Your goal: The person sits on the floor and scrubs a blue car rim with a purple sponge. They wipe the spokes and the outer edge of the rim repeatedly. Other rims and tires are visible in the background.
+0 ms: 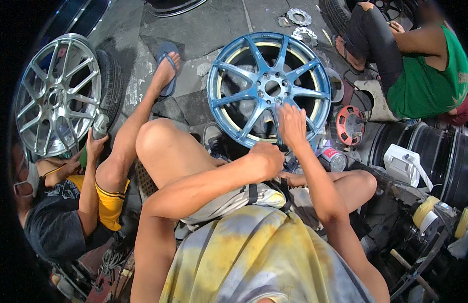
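Note:
In front of me, a blue multi-spoke wheel rim (258, 58) leans toward my legs, with a pale ring behind its spokes. My right hand (293, 123) is at a lower spoke just below the hub, its fingers bent together. What those fingers hold, if anything, is hidden. Below the rim's lower edge, my left hand (268, 159) is closed in a fist, with the back of the hand toward me. A small dark object shows between the two hands, but its kind cannot be made out.
At left, a person in a dark shirt (54, 219) holds a grey power tool (100, 125) against a silver rim (54, 98). At right sits a person in a green top (425, 76). Nearby are an orange-red reel (350, 125), a can (334, 159), a white box (401, 164) and dark rims (446, 156).

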Demonstrator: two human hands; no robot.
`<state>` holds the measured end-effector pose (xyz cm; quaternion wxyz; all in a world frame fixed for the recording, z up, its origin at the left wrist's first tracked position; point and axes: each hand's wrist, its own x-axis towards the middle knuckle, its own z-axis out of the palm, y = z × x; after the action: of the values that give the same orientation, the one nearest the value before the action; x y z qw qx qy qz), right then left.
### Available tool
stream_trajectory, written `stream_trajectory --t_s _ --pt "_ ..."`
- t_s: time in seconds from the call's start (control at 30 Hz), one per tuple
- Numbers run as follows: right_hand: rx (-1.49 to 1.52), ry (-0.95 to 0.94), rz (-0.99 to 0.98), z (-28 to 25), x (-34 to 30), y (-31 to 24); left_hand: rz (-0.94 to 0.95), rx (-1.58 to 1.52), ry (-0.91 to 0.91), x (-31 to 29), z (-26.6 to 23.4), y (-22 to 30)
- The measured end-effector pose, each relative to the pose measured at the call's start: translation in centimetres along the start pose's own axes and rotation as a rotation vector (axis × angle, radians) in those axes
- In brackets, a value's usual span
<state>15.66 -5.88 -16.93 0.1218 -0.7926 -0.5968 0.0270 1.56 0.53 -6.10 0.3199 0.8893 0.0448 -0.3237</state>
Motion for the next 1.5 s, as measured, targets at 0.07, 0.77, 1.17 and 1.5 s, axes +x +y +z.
stream_trajectory --t_s 0.07,0.77,1.17,1.5 --pt "-0.039 -0.078 0.030 1.2 1.1 0.4 0.028 -0.002 0.014 -0.7 0.4 0.6" --pt "0.157 0.039 0.019 3.3 0.7 -5.0 0.123 -0.044 0.181 -2.1 2.7 0.7" --pt "0.147 0.136 -0.034 2.9 1.4 -4.8 0.137 -0.047 0.159 -2.7 3.2 1.2" --pt "0.103 -0.070 0.056 2.5 3.2 -4.4 0.106 -0.077 0.104 -3.7 1.7 1.8"
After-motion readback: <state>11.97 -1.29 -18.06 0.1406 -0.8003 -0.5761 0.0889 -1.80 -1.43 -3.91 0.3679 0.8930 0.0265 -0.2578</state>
